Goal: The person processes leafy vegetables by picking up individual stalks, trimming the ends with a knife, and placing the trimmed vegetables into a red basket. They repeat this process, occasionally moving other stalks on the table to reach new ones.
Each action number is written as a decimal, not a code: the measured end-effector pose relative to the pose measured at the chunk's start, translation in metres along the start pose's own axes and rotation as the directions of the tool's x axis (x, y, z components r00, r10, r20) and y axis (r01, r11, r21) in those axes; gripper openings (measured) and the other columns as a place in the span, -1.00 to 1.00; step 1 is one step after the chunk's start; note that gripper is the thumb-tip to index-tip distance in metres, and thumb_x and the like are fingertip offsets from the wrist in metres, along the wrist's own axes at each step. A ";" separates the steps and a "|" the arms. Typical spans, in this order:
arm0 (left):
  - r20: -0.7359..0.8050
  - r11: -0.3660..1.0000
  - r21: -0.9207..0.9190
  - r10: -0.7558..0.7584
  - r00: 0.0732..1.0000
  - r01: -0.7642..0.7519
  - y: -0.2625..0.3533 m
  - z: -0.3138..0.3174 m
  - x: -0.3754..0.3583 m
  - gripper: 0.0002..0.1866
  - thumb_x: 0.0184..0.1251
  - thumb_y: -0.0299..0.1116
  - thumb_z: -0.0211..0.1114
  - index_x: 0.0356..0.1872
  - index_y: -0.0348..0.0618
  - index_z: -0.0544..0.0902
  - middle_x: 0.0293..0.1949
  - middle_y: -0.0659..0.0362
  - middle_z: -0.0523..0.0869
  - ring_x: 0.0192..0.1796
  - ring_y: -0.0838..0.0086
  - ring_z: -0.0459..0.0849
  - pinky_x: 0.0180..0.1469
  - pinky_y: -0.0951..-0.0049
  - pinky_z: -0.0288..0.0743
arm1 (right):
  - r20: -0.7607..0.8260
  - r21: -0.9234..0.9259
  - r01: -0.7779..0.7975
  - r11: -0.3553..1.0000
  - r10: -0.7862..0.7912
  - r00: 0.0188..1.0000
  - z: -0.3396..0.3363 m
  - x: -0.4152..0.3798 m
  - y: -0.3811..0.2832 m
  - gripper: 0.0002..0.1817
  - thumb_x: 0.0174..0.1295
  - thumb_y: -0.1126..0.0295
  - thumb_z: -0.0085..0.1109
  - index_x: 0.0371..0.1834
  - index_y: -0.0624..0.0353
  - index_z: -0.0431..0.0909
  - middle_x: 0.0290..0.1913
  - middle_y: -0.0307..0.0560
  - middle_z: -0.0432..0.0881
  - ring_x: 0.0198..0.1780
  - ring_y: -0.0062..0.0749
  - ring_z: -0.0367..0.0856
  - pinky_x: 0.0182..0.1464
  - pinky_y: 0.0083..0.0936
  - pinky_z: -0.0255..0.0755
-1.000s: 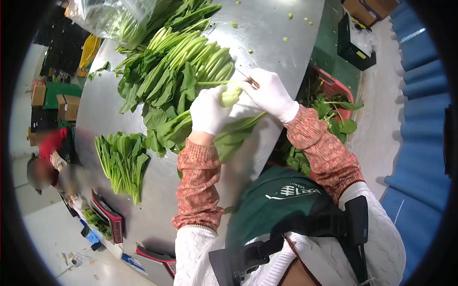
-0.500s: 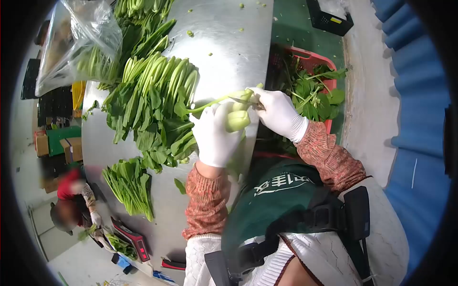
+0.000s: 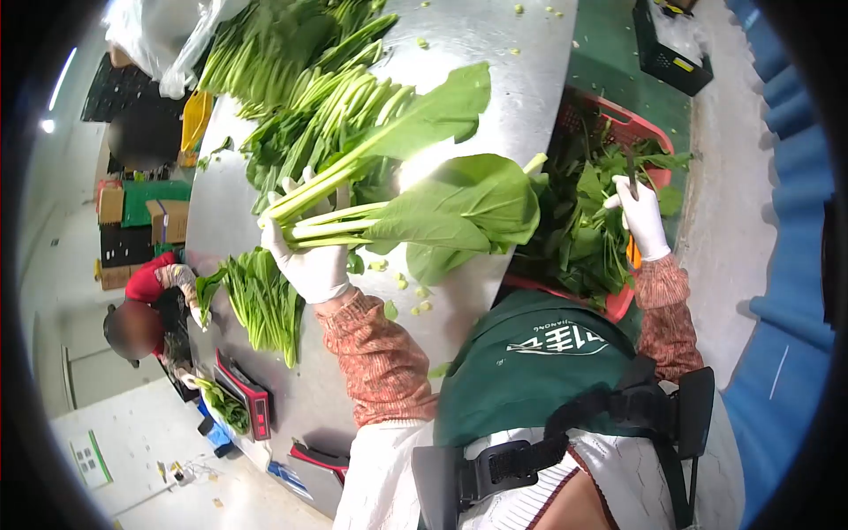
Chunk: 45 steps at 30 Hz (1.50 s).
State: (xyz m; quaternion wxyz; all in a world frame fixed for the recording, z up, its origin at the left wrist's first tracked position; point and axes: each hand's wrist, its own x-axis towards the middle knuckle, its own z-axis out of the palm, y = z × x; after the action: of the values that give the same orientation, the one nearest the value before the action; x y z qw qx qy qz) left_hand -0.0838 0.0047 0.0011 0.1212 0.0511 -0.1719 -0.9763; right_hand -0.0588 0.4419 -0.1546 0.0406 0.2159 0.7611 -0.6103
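My left hand (image 3: 309,265), in a white glove, grips a small bunch of leafy greens (image 3: 459,208) by the stalk ends. The broad leaves point right across the metal table (image 3: 495,53). My right hand (image 3: 643,221), also gloved, is closed on a knife (image 3: 631,172), its dark blade sticking up past the fingers and orange showing below the hand. That hand is above the red basket (image 3: 632,124), which contains loose leaves (image 3: 587,203). Beyond my left hand, greens (image 3: 327,124) lie in piled rows, stalks aligned.
A separate bunch of greens (image 3: 265,305) lies near a red scale (image 3: 243,397). Another person (image 3: 159,283) in red works across the table. A clear plastic bag (image 3: 168,40) stands at the far left, and a black crate (image 3: 667,49) sits on the floor.
My hands have moved apart, the left going left with the greens, now turned leaves to the right. My right hand has moved right with the knife, over the basket. The view has shifted.
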 end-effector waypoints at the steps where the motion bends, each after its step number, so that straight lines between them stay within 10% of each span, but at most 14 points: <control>1: 0.000 1.000 0.001 0.002 1.000 -0.002 0.008 -0.009 0.000 -0.57 0.31 -0.27 0.32 0.21 0.01 0.56 0.22 0.09 0.61 0.43 0.06 0.38 0.44 -0.47 -0.06 | 0.003 0.012 0.014 1.000 -0.015 1.000 0.002 0.001 0.003 -0.65 0.46 0.23 0.05 0.09 0.27 0.59 -0.47 -0.21 0.71 -0.72 -0.76 0.28 -0.65 -0.68 0.16; 8: 0.207 0.977 -0.210 0.079 0.975 -0.034 0.044 -0.041 -0.022 -0.64 0.23 -0.44 0.34 0.08 -0.12 0.60 -0.14 0.23 0.56 -0.04 0.34 0.56 0.47 -0.04 0.12 | 0.062 -0.100 0.045 0.994 -0.039 0.997 0.021 0.004 -0.005 -0.63 0.46 0.22 0.05 0.14 0.25 0.56 -0.44 -0.24 0.71 -0.70 -0.78 0.28 -0.64 -0.71 0.17; 12: 0.244 0.918 -0.390 0.182 0.953 -0.076 0.071 -0.073 -0.031 -0.60 0.11 -0.44 0.45 0.02 -0.07 0.62 -0.33 0.35 0.50 -0.32 0.57 0.54 -0.07 0.40 0.44 | 0.116 -0.174 0.072 0.982 -0.052 0.992 0.041 0.005 -0.014 -0.63 0.46 0.24 0.05 0.15 0.25 0.56 -0.43 -0.25 0.70 -0.70 -0.77 0.28 -0.64 -0.71 0.18; 22: 0.272 0.860 -0.465 0.365 0.890 -0.211 0.120 -0.122 -0.055 -0.67 0.14 -0.43 0.43 -0.04 -0.10 0.63 -0.35 0.38 0.51 -0.37 0.62 0.50 -0.20 0.50 0.45 | 0.247 -0.301 0.147 0.942 -0.072 0.966 0.089 0.014 -0.032 -0.64 0.45 0.25 0.07 0.14 0.26 0.57 -0.41 -0.30 0.69 -0.60 -0.79 0.29 -0.55 -0.69 0.20; 25: -0.158 0.862 -0.310 0.370 0.916 -0.401 0.171 -0.162 -0.068 -0.67 0.14 -0.37 0.39 -0.08 -0.17 0.57 -0.30 0.24 0.53 -0.26 0.45 0.52 -0.10 0.37 0.47 | 0.268 -0.286 0.162 0.944 -0.083 0.960 0.093 0.021 -0.029 -0.65 0.46 0.27 0.06 0.14 0.28 0.57 -0.42 -0.31 0.67 -0.61 -0.79 0.27 -0.56 -0.69 0.18; 28: -0.689 0.820 -0.040 0.391 0.610 -0.572 0.232 -0.195 -0.082 -0.72 0.16 -0.24 0.31 -0.21 -0.20 0.53 -0.31 0.14 0.52 -0.22 0.29 0.52 -0.06 0.23 0.48 | 0.273 -0.290 0.153 0.945 -0.071 0.959 0.093 0.027 -0.024 -0.64 0.46 0.30 0.02 0.17 0.31 0.54 -0.41 -0.28 0.67 -0.66 -0.79 0.24 -0.60 -0.71 0.14; 30: -0.654 0.844 0.059 0.436 0.618 -0.533 0.298 -0.252 -0.097 -0.67 0.20 -0.14 0.25 -0.20 -0.21 0.53 -0.29 0.10 0.56 -0.15 0.22 0.53 0.06 0.08 0.45 | 0.269 -0.303 0.136 0.943 -0.052 0.962 0.094 0.029 -0.021 -0.65 0.47 0.31 0.01 0.16 0.31 0.54 -0.42 -0.27 0.67 -0.66 -0.78 0.26 -0.60 -0.70 0.16; 33: -0.622 0.699 0.556 0.709 0.333 -0.451 0.376 -0.302 -0.103 -0.44 0.28 -0.19 0.30 0.26 -0.19 0.45 0.16 -0.02 0.57 0.08 0.12 0.56 0.17 0.10 0.44 | 0.294 -0.313 0.144 0.939 -0.048 0.954 0.104 0.033 -0.015 -0.68 0.46 0.33 0.02 0.11 0.33 0.55 -0.43 -0.26 0.66 -0.63 -0.78 0.28 -0.57 -0.70 0.18; 34: -0.359 0.384 0.921 0.901 0.244 -0.061 0.377 -0.305 -0.106 -0.16 0.11 -0.46 0.47 0.45 -0.07 0.27 0.21 0.03 0.53 0.08 0.20 0.56 0.11 0.15 0.51 | 0.294 -0.323 0.156 0.933 -0.058 0.954 0.105 0.035 -0.013 -0.69 0.46 0.34 0.02 0.10 0.33 0.55 -0.43 -0.26 0.66 -0.61 -0.77 0.30 -0.54 -0.70 0.20; 37: -0.245 0.047 0.879 0.898 0.366 0.474 0.395 -0.299 -0.094 0.13 -0.22 -0.59 0.65 0.49 -0.15 0.18 0.30 0.00 0.48 0.10 0.29 0.59 0.11 0.21 0.57 | 0.304 -0.293 0.159 0.943 -0.066 0.950 0.121 0.027 -0.036 -0.70 0.45 0.36 0.05 0.06 0.37 0.55 -0.45 -0.25 0.65 -0.44 -0.70 0.47 -0.32 -0.65 0.36; 39: -0.264 0.110 0.931 0.862 0.433 0.348 0.364 -0.270 -0.072 -0.15 0.00 -0.34 0.59 0.36 -0.22 0.38 0.26 -0.02 0.55 0.11 0.32 0.63 0.14 0.26 0.55 | 0.299 -0.232 0.212 0.949 -0.138 0.944 0.127 0.033 -0.027 -0.72 0.44 0.39 0.06 0.05 0.39 0.56 -0.45 -0.21 0.66 -0.42 -0.66 0.54 -0.29 -0.64 0.42; 41: -0.452 0.539 0.824 0.810 0.373 -0.172 0.282 -0.191 -0.021 -0.45 0.26 -0.01 0.40 0.07 -0.29 0.61 0.07 0.04 0.68 0.02 0.33 0.65 0.10 0.32 0.48 | 0.298 -0.180 0.230 0.956 -0.170 0.939 0.133 0.031 -0.032 -0.71 0.43 0.43 0.05 0.09 0.40 0.54 -0.46 -0.18 0.66 -0.37 -0.63 0.60 -0.23 -0.63 0.46; 42: -0.310 0.336 0.942 0.886 0.344 -0.017 0.258 -0.183 -0.004 -0.50 0.32 -0.10 0.38 0.05 -0.34 0.58 -0.02 0.06 0.67 -0.06 0.38 0.62 0.02 0.37 0.48 | 0.303 -0.157 0.277 0.948 -0.221 0.927 0.136 0.035 -0.021 -0.70 0.44 0.41 0.05 0.11 0.38 0.55 -0.46 -0.20 0.66 -0.47 -0.65 0.55 -0.34 -0.65 0.43; 45: 0.055 -0.014 0.998 0.745 0.665 -0.067 0.183 -0.148 0.057 -0.42 0.35 -0.28 0.38 0.26 -0.43 0.42 0.18 -0.02 0.55 0.14 0.34 0.56 0.25 0.37 0.42 | 0.391 -0.207 0.107 0.972 -0.018 0.920 0.144 0.024 -0.050 -0.71 0.44 0.36 0.06 0.07 0.33 0.58 -0.51 -0.26 0.64 -0.66 -0.71 0.35 -0.57 -0.66 0.27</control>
State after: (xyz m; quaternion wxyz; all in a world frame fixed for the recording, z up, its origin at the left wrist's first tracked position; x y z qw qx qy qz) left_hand -0.0779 -0.2240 -0.0770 0.3965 0.3157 -0.7203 -0.4735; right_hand -0.1285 0.3039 -0.1531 0.1940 0.0608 0.8087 -0.5519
